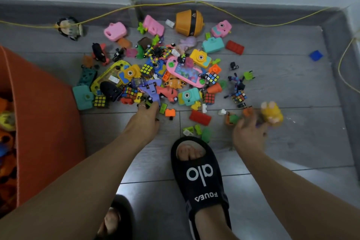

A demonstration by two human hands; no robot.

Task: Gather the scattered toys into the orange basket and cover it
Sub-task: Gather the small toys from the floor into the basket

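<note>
A heap of small plastic toys (165, 76) lies on the grey floor: toy cameras, puzzle cubes, building bricks, a pink handheld game (185, 73). The orange basket (46, 122) stands at the left edge with toys inside it. My left hand (146, 117) reaches into the near edge of the heap, its fingers curled on small pieces beside a purple toy (148, 87). My right hand (249, 132) is blurred at the right of the heap, fingers spread over small orange and green pieces (232, 118), next to a yellow plush toy (271, 113). What it grips is unclear.
A black slipper on my foot (200, 173) stands just in front of the heap. An orange round toy (189, 22) lies by the back wall. A yellow cord (120, 8) runs along the skirting. A blue brick (315, 55) lies apart at the right.
</note>
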